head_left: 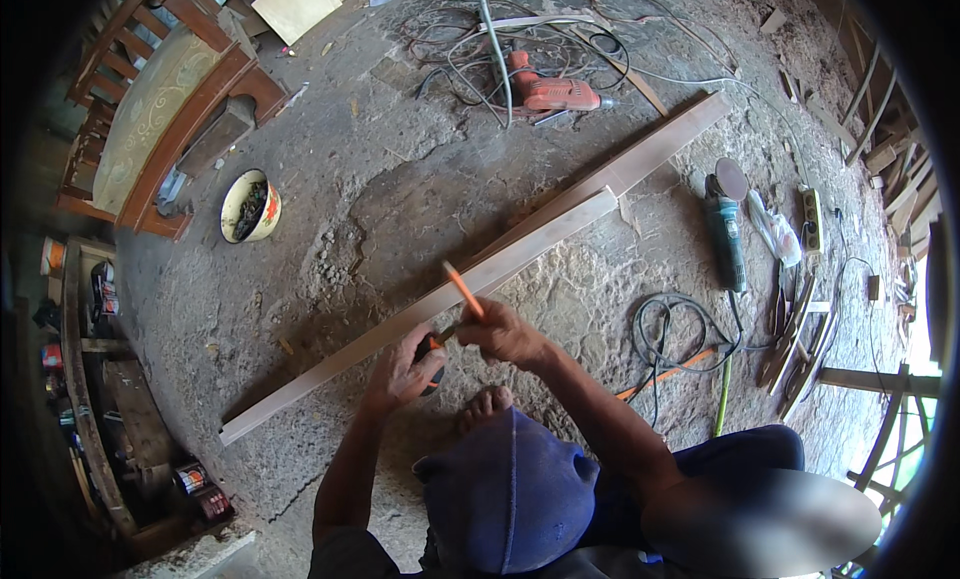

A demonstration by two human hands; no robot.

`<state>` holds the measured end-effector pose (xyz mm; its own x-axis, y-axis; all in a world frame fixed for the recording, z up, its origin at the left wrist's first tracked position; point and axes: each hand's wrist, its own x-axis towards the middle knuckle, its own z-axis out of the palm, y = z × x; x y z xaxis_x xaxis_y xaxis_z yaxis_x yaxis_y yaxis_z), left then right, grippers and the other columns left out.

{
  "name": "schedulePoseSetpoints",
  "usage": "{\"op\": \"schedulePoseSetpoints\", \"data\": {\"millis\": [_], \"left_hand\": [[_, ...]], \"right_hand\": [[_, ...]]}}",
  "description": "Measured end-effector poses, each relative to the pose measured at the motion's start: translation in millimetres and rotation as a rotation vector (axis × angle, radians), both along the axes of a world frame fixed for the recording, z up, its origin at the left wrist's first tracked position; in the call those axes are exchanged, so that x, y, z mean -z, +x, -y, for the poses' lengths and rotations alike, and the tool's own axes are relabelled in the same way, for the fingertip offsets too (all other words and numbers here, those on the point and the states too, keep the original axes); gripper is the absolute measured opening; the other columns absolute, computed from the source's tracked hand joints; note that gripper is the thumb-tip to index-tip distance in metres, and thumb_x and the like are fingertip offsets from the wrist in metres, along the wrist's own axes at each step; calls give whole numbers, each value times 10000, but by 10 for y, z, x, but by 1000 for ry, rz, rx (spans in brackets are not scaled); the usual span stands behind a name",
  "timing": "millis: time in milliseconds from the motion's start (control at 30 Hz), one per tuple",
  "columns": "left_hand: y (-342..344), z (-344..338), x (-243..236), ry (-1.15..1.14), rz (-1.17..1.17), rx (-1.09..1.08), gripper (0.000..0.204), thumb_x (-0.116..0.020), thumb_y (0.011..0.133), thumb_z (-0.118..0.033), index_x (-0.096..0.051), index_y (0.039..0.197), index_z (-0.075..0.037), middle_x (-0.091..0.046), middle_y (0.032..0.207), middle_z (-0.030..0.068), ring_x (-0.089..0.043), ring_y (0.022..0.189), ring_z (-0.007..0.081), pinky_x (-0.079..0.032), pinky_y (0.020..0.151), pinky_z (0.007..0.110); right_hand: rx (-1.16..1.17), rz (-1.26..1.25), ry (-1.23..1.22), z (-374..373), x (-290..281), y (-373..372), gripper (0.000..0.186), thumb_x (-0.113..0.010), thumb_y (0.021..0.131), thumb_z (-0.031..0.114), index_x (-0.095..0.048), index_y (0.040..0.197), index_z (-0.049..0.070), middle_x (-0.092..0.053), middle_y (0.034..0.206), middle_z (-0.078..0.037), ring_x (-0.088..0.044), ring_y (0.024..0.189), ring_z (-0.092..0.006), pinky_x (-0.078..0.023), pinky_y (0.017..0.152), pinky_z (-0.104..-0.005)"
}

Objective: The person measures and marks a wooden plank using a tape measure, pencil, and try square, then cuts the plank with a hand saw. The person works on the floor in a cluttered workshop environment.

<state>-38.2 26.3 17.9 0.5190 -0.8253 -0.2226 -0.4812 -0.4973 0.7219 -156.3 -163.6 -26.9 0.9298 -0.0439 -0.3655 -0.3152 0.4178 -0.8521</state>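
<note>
My left hand (398, 374) is closed round an orange-and-black tape measure (432, 364). A short yellowish strip runs from it towards my right hand (505, 337), whose fingers are closed on an orange pencil (464, 290). The pencil slants up and left, its upper end over a long wooden board (350, 353) on the floor. Both hands are close together just on the near side of this board. Behind it, a second wooden board (660, 157) extends to the far right, partly covered by the first.
A red drill (555, 93) lies among tangled cables at the back. To the right are an angle grinder (727, 234) with a coiled cord, a power strip (811, 221) and wood scraps. An enamel bowl (270, 211) and a carved wooden chair (200, 129) are on the left.
</note>
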Motion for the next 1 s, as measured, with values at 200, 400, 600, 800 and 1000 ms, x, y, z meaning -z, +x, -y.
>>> {"op": "schedulePoseSetpoints", "data": {"millis": [200,400,600,800,1000], "left_hand": [[341,-807,70,206,-353,-289,245,-644,835,-198,-655,1010,-28,-643,809,124,-664,806,236,-503,723,391],[735,-1506,-4,221,-107,-366,218,-616,856,-196,-664,951,-6,-619,741,82,-598,680,171,-484,658,334],[873,-1622,27,285,-14,-332,252,-631,873,-233,-659,870,18,-614,720,77,-598,672,166,-478,647,345],[978,-1662,44,385,-38,-437,263,-652,880,-243,-669,853,18,-602,682,71,-561,608,143,-463,601,345],[1072,-1774,238,391,-67,-328,338,-654,868,-344,-668,804,-13,-613,659,79,-586,594,159,-472,595,361]], "right_hand": [[469,-176,-9,935,55,-75,89,-641,968,170,-607,987,90,-565,730,14,-448,481,-52,-333,411,-216],[1071,-169,50,2029,174,-660,127,-680,956,168,-596,981,76,-607,794,-14,-484,531,-66,-333,381,-211],[1193,-224,-69,2047,369,-579,193,-724,928,181,-644,1068,75,-682,846,-51,-478,526,-70,-330,383,-222],[1058,-231,-238,2090,267,-319,259,-767,876,163,-679,1078,28,-656,788,-28,-486,523,-57,-319,403,-208],[954,-268,-470,2165,403,-189,372,-769,850,199,-684,1154,3,-582,692,0,-469,508,-58,-320,411,-218]]}}
